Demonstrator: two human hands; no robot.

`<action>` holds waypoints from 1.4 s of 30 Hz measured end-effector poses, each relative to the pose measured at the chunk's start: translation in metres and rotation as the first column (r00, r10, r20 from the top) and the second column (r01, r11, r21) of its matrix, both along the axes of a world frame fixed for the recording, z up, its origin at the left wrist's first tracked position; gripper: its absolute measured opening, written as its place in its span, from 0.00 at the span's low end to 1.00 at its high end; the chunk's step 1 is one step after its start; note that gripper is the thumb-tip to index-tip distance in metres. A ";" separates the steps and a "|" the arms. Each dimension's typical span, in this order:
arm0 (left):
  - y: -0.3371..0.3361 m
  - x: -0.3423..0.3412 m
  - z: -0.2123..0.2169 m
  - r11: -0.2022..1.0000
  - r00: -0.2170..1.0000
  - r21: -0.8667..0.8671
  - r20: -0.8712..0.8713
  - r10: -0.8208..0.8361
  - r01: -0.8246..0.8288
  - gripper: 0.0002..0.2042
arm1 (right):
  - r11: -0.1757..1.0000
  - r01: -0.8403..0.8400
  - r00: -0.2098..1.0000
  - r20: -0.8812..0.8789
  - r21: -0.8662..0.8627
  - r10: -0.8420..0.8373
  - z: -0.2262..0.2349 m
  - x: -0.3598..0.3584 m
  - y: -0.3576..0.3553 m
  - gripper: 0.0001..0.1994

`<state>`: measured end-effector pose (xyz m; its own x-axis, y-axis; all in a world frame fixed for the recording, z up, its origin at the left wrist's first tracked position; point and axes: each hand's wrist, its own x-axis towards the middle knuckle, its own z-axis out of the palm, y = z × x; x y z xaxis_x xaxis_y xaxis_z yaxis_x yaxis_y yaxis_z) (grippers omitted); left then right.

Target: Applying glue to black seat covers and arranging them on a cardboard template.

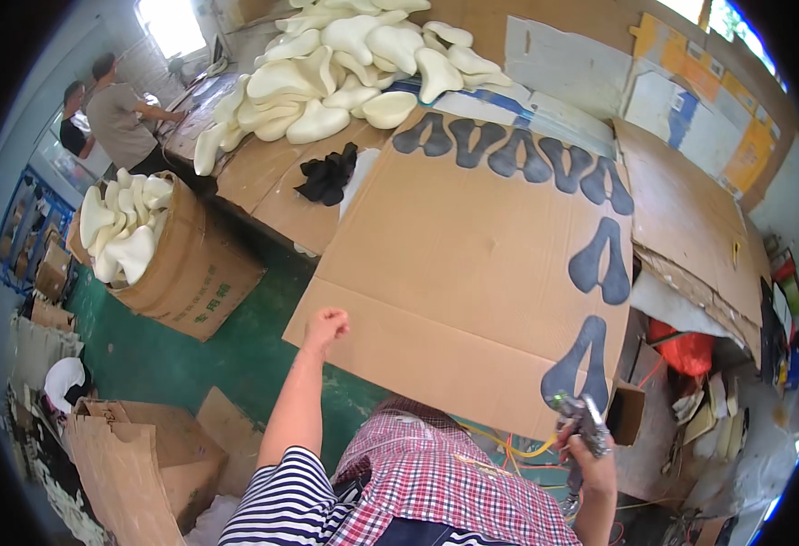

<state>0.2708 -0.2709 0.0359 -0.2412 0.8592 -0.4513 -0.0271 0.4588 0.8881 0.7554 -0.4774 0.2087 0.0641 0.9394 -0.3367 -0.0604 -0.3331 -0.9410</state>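
Note:
My right hand (598, 466) is wrapped round the handle of a metal spray gun (585, 422) at the near right corner of a large cardboard sheet (436, 264). The gun's head overlaps the lower part of the nearest dark grey forked piece (561, 371); whether they touch I cannot tell. Several more such pieces, like bicycle-saddle pads with a slot, lie along the sheet's right and far edges, among them one further up the right side (585, 264). My left hand (327, 329) is a loose fist over the sheet's left front edge, with nothing visible in it.
Cream saddle-shaped foam pieces (349, 73) are heaped at the back, and more fill a cardboard box (194, 264) on the left. Black scraps (327, 175) lie beside the sheet. A yellow hose (508, 446) runs below its front edge. Two people (122, 114) stand far left.

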 end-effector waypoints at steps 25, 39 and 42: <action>0.358 -0.249 -0.010 0.768 0.330 0.466 -0.879 0.344 0.440 0.07 | 0.881 -0.320 0.929 0.069 -0.349 0.365 -0.073 -0.144 0.203 0.29; 0.241 0.052 0.217 0.666 0.593 0.263 -0.733 -0.333 0.698 0.05 | 0.937 -0.287 0.952 0.048 -0.199 0.301 -0.032 -0.050 0.125 0.31; 0.226 0.099 0.222 0.630 0.545 0.195 -0.722 -0.427 0.752 0.05 | 0.959 -0.209 0.970 0.087 -0.189 0.229 -0.017 -0.018 0.089 0.30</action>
<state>0.3700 -0.0449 0.2578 0.3466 0.9371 0.0422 0.6600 -0.2756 0.6989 0.7376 -0.3884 0.1914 -0.0919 0.8605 -0.5010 0.1306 -0.4884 -0.8628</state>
